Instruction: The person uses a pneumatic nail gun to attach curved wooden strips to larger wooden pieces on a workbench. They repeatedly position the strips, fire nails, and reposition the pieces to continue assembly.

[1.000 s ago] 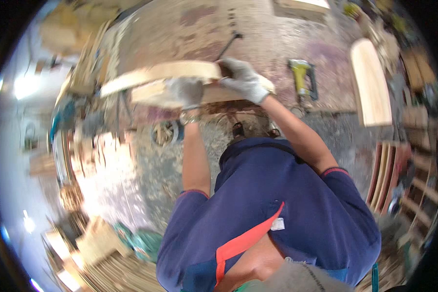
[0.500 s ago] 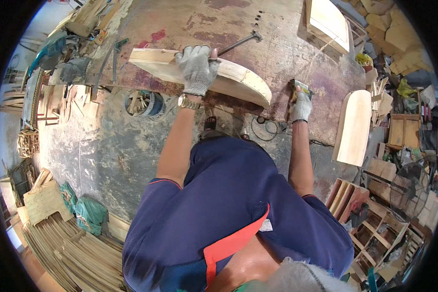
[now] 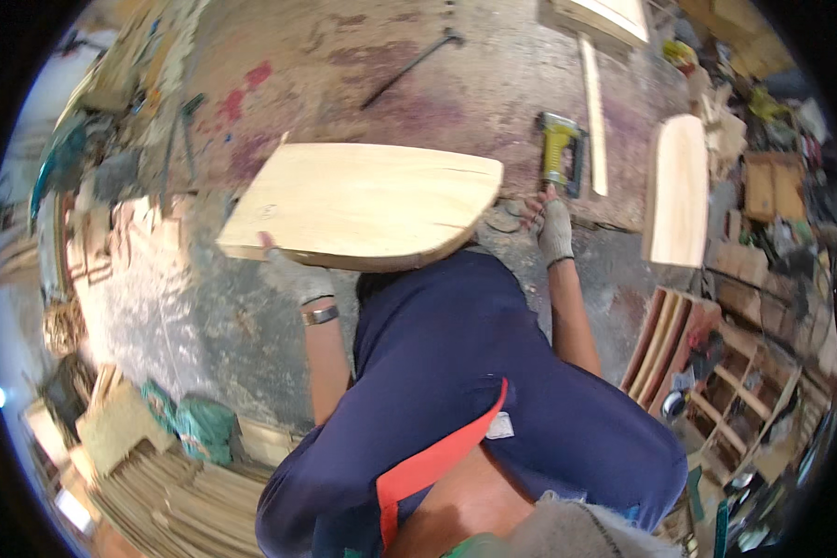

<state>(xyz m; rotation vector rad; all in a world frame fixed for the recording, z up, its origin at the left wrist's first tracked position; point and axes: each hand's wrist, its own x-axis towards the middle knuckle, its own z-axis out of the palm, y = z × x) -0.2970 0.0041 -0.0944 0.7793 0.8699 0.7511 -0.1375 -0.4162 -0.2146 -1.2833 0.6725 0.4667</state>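
A pale wooden panel (image 3: 372, 200) with a rounded right end has its broad face up, its near edge overhanging the front of the worktable (image 3: 316, 112). My left hand (image 3: 298, 276), in a grey glove with bare fingertips, is closed on the panel's near left edge; most of its fingers are hidden under the wood. To the right, a yellow-green nail gun (image 3: 557, 153) rests on the tabletop. My right hand (image 3: 555, 231), gloved likewise, is at the near end of the nail gun, its fingers apart and not wrapped round it.
Beyond the panel lies a long-handled hammer (image 3: 409, 70). A narrow wood strip (image 3: 593, 116) lies right of the nail gun, below another wooden panel (image 3: 604, 19). A round-ended board (image 3: 679, 191) stands at the table's right edge. Stacked slats (image 3: 181, 498) fill the lower left.
The panel has turned from standing on its edge to face up and come nearer to me. My left hand moved from its top to its near edge. My right hand has let go of the nail gun.
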